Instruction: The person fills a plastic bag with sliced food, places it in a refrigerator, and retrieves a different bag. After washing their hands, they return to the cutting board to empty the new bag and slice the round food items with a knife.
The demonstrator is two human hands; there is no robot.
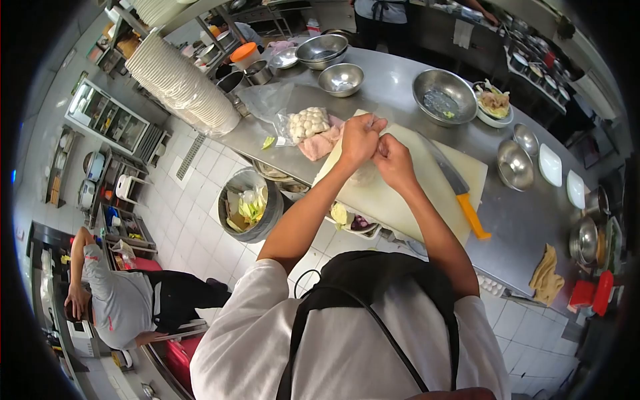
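Above the cutting board, my left hand and my right hand are close together, both with curled, pinching fingers. Between and below them hangs what looks like a clear plastic bag, mostly hidden by the hands and forearms. To the left of my left hand lie raw pale pink meat and a clear bag of white balls. A knife with an orange handle rests on the board, right of my right hand.
Steel bowls and a dish of food stand along the counter's far side. White dishes and a tan cloth are at right. Stacked bowls and a scrap bin are at left. Another person stands lower left.
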